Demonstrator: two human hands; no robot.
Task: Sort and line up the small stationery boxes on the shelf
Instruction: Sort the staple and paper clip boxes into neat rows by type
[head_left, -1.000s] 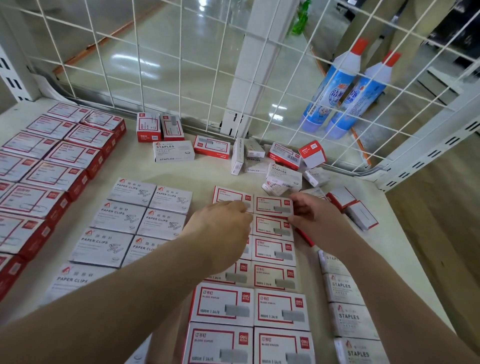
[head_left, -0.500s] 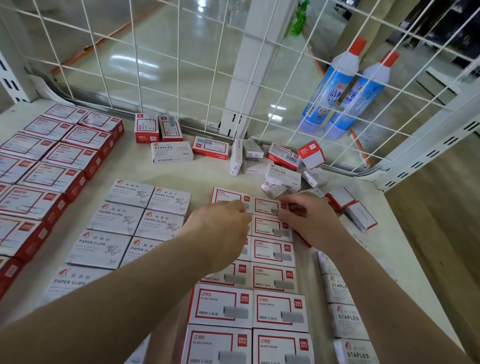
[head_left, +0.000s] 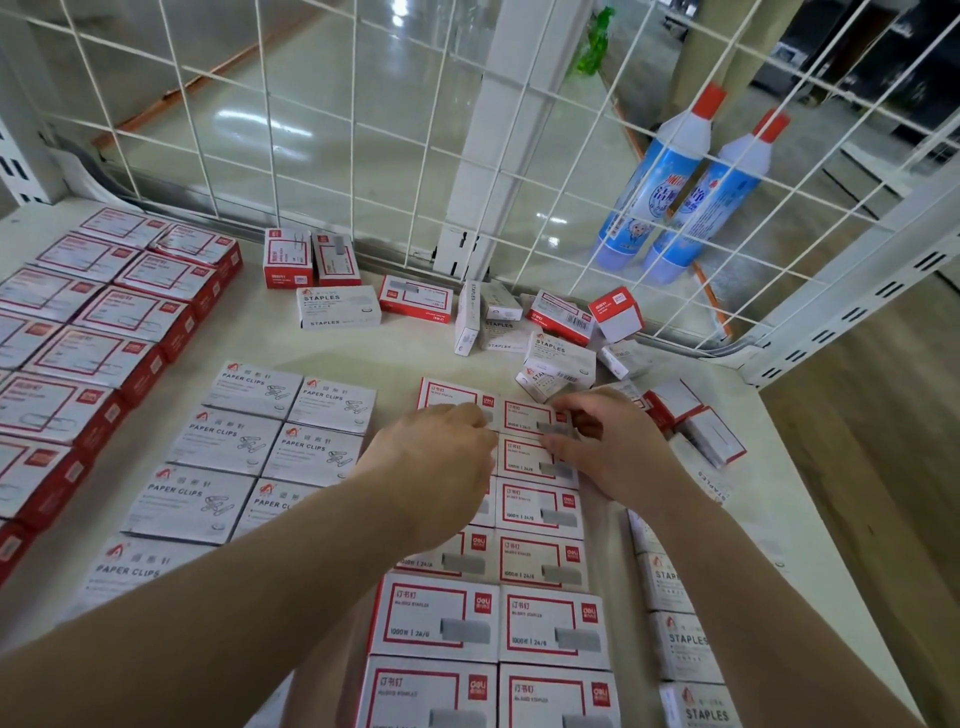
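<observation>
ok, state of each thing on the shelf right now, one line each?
left hand: fingers curled, resting on the far staple boxes
right hand: fingertips on the far right staple box
red-framed staple boxes: flat, two lined-up columns
paper clip boxes: flat, two columns
loose boxes: jumbled by the wire grid, unsorted
two upright red boxes: standing on end

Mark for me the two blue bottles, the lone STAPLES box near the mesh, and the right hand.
blue bottles (head_left: 655, 195), head view, label of the left bottle.
STAPLES box (head_left: 336, 306), head view, its top face.
right hand (head_left: 618, 447), head view, back of the hand.
</observation>
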